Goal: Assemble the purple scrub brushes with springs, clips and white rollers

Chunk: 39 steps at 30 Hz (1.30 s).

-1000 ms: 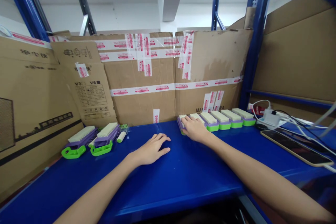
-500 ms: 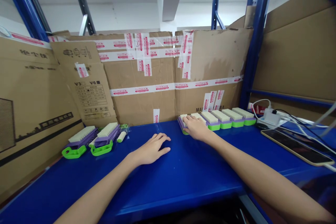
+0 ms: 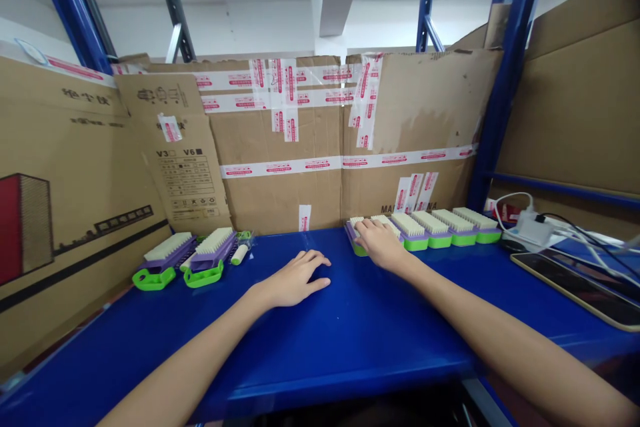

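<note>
My left hand (image 3: 299,279) rests palm down on the blue shelf top (image 3: 345,333), fingers loosely spread, thumb apart, holding nothing. Farther back on the right stands a row of several scrub brushes, purple and green with pale bristles turned up. My right hand (image 3: 381,244) reaches to the left end of that row, its fingers curled over the end scrub brush (image 3: 350,232). The thumb is hidden, and the hand partly covers the second scrub brush (image 3: 390,221). Beside it, another scrub brush (image 3: 411,225) sits uncovered.
Two purple brush pieces (image 3: 214,243) with green handles (image 3: 203,275) lie at the left, beside a small white-and-green roller-like piece (image 3: 240,254). A phone (image 3: 575,288), charger (image 3: 534,229) and cables lie at the right. Taped cardboard (image 3: 280,200) walls the back; blue posts (image 3: 505,100) stand behind.
The view has turned slightly left, so everything sits a little farther right in the picture. Both hands keep nearly the same places on the shelf and brush row.
</note>
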Available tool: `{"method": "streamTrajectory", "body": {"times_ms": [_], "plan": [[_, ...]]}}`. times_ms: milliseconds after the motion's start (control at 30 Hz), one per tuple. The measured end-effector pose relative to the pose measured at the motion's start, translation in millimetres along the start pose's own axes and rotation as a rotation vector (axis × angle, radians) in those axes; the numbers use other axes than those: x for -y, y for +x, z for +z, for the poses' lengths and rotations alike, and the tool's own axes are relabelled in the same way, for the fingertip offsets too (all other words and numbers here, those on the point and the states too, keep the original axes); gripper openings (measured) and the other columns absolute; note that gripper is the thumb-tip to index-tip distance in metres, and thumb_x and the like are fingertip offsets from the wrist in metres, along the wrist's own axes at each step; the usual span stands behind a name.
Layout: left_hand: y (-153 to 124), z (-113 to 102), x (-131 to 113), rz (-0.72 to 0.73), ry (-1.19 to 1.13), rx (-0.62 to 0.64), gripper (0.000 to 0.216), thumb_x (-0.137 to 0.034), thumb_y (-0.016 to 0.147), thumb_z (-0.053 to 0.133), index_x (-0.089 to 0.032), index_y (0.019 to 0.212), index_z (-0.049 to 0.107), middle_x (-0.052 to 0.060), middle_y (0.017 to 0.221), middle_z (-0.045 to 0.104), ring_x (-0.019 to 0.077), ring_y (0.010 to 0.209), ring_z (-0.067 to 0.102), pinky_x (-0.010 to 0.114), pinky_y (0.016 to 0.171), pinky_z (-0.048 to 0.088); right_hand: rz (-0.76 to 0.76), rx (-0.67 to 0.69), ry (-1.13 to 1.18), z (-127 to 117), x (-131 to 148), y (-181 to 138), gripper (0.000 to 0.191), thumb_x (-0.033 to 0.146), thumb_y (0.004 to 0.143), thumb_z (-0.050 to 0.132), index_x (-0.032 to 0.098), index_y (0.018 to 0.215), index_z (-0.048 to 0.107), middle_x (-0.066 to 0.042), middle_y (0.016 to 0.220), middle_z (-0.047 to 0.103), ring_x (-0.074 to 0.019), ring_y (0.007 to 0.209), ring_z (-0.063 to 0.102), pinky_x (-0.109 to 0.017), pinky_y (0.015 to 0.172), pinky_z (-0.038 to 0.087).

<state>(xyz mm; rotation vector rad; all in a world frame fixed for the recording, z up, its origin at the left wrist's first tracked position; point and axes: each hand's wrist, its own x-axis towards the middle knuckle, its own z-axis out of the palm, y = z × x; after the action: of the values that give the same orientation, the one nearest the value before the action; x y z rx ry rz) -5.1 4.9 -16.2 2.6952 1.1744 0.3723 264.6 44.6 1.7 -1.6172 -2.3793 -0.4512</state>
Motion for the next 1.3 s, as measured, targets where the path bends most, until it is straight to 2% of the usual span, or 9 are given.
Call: {"method": "streamTrajectory", "body": {"times_ms": [133, 267, 500, 767, 1000, 1133, 1300], "plan": [[1, 1, 4, 0.021, -0.013, -0.005, 0.041, -0.051, 0.11, 0.051, -0.026, 0.141, 0.06, 0.011, 0.148, 0.062, 0.0316, 0.14, 0.057, 0.058, 0.129, 0.031, -0.018, -0.025, -0.002, 2, 5, -1, 0.031, 0.029, 0.111, 0.054, 0.014, 0.137, 0.059, -0.02, 0.142, 0.064, -0.0362, 0.13, 0.059, -0.045, 0.101, 0.048], [2, 1, 7, 0.021, -0.009, -0.013, 0.04, -0.05, 0.109, 0.052, -0.025, 0.14, 0.061, 0.011, 0.146, 0.063, 0.0317, 0.139, 0.057, 0.055, 0.126, 0.036, -0.027, -0.049, -0.009, 4, 9, -1, 0.036, 0.028, 0.111, 0.052, 0.012, 0.144, 0.056, -0.021, 0.146, 0.06, -0.0366, 0.133, 0.056, -0.045, 0.103, 0.048], [2, 0, 7, 0.026, -0.007, -0.016, 0.037, -0.047, 0.109, 0.053, -0.025, 0.138, 0.061, 0.01, 0.145, 0.064, 0.0308, 0.138, 0.058, 0.054, 0.126, 0.036, -0.046, -0.047, -0.02, 4, 5, -1, 0.027, 0.029, 0.112, 0.05, 0.013, 0.128, 0.066, -0.019, 0.134, 0.067, -0.0348, 0.124, 0.061, -0.043, 0.099, 0.048], [2, 1, 6, 0.025, 0.006, -0.008, 0.038, -0.046, 0.11, 0.052, -0.024, 0.139, 0.059, 0.011, 0.145, 0.063, 0.0313, 0.138, 0.057, 0.056, 0.128, 0.032, -0.06, -0.033, -0.017, 2, 2, 2, 0.026, 0.028, 0.111, 0.051, 0.015, 0.127, 0.066, -0.019, 0.129, 0.071, -0.0333, 0.123, 0.063, -0.041, 0.099, 0.046], [1, -1, 3, 0.013, 0.016, 0.005, 0.038, -0.047, 0.11, 0.051, -0.024, 0.14, 0.059, 0.011, 0.146, 0.062, 0.0324, 0.139, 0.057, 0.055, 0.125, 0.036, -0.08, -0.024, -0.034, -1, -4, 3, 0.023, 0.025, 0.108, 0.054, 0.016, 0.126, 0.066, -0.018, 0.128, 0.073, -0.0332, 0.122, 0.064, -0.042, 0.104, 0.042], [1, -1, 2, 0.022, 0.003, 0.002, 0.038, -0.046, 0.11, 0.051, -0.024, 0.14, 0.059, 0.011, 0.146, 0.063, 0.0317, 0.14, 0.057, 0.057, 0.129, 0.031, -0.095, -0.025, -0.05, -1, -4, 3, 0.023, 0.02, 0.108, 0.052, 0.015, 0.126, 0.065, -0.017, 0.126, 0.074, -0.0324, 0.12, 0.066, -0.041, 0.103, 0.04], [1, 1, 4, 0.032, 0.0, -0.02, 0.038, -0.048, 0.109, 0.051, -0.025, 0.138, 0.061, 0.011, 0.145, 0.064, 0.0318, 0.137, 0.059, 0.055, 0.125, 0.037, -0.113, -0.03, -0.059, -1, -6, 5, 0.024, 0.014, 0.107, 0.048, 0.015, 0.123, 0.066, -0.017, 0.12, 0.076, -0.0314, 0.115, 0.068, -0.04, 0.1, 0.04]]}}
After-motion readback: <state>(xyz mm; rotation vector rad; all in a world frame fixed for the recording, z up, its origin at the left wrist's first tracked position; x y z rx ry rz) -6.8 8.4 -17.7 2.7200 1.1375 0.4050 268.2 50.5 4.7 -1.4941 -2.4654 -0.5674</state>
